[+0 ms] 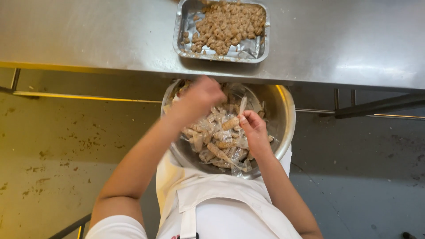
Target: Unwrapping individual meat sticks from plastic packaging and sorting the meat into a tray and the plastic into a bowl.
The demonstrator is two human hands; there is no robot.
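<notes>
Here the left hand (204, 94), blurred, grip unclear, and right hand (252, 126) pinching a wrapped piece (230, 122) work over the bowl (285, 110); pieces could spill floorward.

Steel bowl (283, 119) in my lap: silver-grey, yellow glint on rim. Wrapped pieces (221, 137) inside: tan-brown in clear, whitish film. Foil tray (181, 31) at the bench's near edge: bright silver, crinkled; its chunks (228, 24) mottled brown. Bench (88, 35): brushed grey steel. My apron (221, 208): plain white. Floor (53, 150): dull grey, brown-speckled.

White apron (221, 199) over white short-sleeved shirt (117, 228); bare forearms.
</notes>
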